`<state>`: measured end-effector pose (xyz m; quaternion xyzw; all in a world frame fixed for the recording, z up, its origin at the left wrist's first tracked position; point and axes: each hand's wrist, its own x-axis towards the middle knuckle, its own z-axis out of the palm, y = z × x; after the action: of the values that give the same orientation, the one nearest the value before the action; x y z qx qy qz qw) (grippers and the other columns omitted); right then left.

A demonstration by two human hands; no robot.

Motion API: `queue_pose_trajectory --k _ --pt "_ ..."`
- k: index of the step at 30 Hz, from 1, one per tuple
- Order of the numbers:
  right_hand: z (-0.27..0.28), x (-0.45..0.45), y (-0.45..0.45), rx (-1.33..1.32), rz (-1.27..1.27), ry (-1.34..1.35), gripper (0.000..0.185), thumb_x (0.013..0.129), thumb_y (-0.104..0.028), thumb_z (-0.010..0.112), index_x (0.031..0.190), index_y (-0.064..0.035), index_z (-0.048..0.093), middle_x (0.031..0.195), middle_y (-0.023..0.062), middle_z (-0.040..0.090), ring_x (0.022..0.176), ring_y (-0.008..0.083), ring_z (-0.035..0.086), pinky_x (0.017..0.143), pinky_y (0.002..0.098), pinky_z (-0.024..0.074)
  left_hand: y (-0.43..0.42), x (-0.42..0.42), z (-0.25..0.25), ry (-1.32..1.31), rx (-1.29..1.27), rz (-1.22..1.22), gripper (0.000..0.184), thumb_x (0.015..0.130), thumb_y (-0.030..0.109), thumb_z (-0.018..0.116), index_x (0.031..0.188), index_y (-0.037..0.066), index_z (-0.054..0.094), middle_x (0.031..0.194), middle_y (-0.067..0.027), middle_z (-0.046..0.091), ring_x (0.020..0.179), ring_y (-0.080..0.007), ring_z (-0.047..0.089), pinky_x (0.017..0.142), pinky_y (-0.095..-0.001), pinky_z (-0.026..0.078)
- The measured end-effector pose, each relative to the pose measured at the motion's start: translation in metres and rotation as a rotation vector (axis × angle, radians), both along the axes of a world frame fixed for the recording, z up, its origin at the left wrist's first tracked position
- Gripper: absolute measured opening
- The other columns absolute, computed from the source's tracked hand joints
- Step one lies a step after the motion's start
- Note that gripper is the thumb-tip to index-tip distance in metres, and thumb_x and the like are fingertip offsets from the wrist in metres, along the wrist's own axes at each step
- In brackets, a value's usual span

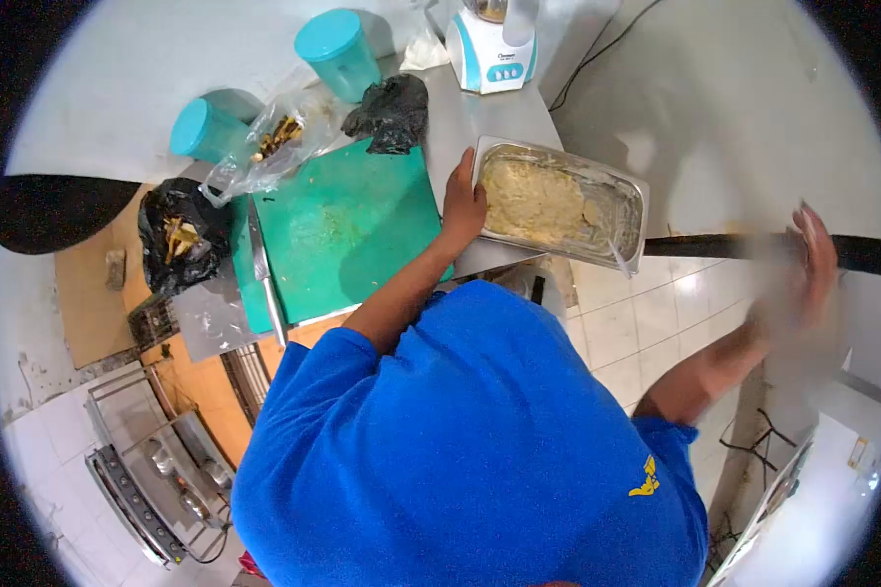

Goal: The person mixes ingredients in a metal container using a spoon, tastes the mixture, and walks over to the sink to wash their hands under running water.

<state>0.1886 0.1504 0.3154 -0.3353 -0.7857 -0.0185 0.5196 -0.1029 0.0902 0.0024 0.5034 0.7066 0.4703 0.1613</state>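
Observation:
A rectangular metal pan (533,201) holds a pale, lumpy mixture, with a light-coloured utensil (619,256) leaning in its right end. My left hand (465,203) grips the pan's left short side, fingers at the rim. Far to the right, apart from the pan, my right hand (814,262) is raised with its fingers extended; part of it is blurred. Left of the pan lies a green cutting board (352,230), and a knife (261,259) rests along the board's left edge.
A blender (494,59) stands behind the pan. Turquoise-lidded containers (338,54), a clear bag with peelings (279,137) and a black plastic bag (392,110) lie behind the board. Another black bag (178,235) with scraps sits at left. A stove (147,499) is lower left.

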Motion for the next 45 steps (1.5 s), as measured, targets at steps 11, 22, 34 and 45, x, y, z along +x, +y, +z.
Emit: queue_pose_trajectory --k 11,22,34,45 --pt "-0.145 -0.059 -0.007 -0.254 -0.147 -0.395 0.038 0.087 -0.027 0.051 0.118 -0.006 0.056 0.132 0.0146 0.044 0.125 0.0353 0.034 0.105 0.0478 0.0201 -0.001 0.001 -0.002 -0.066 0.07 0.029 0.06 0.078 -0.004 0.049 0.135 -0.002 0.03 0.124 -0.0276 0.045 0.116 -0.0398 0.043 0.1 -0.0427 0.034" --pt "-0.198 -0.084 -0.005 -0.275 -0.298 -0.784 0.035 0.092 -0.019 0.044 0.123 -0.0032 0.047 0.119 0.0134 0.055 0.115 0.0298 0.047 0.104 0.0415 0.0277 -0.001 0.002 0.003 -0.064 0.079 0.034 0.059 0.078 -0.002 0.047 0.135 -0.002 0.031 0.121 -0.0285 0.046 0.113 -0.0414 0.043 0.099 -0.0446 0.035" --pt "-0.273 -0.041 0.011 -0.56 -0.28 -0.446 0.04 0.08 -0.04 0.06 0.112 -0.0166 0.062 0.139 0.0049 0.037 0.133 0.0338 0.022 0.095 0.0706 0.0118 0.002 0.002 -0.015 -0.012 0.089 0.023 0.06 0.079 -0.003 0.048 0.136 -0.002 0.03 0.132 -0.0241 0.041 0.121 -0.0392 0.04 0.104 -0.0418 0.031" --pt "-0.257 -0.025 0.007 -0.774 -0.532 -0.846 0.021 0.074 -0.03 0.066 0.091 -0.0188 0.07 0.092 0.0047 0.064 0.105 0.0271 0.049 0.091 0.0657 0.0196 -0.001 0.0 0.014 -0.015 -0.002 -0.052 0.056 0.083 -0.003 0.045 0.136 -0.004 0.028 0.135 -0.0245 0.038 0.124 -0.0373 0.038 0.104 -0.0388 0.029"
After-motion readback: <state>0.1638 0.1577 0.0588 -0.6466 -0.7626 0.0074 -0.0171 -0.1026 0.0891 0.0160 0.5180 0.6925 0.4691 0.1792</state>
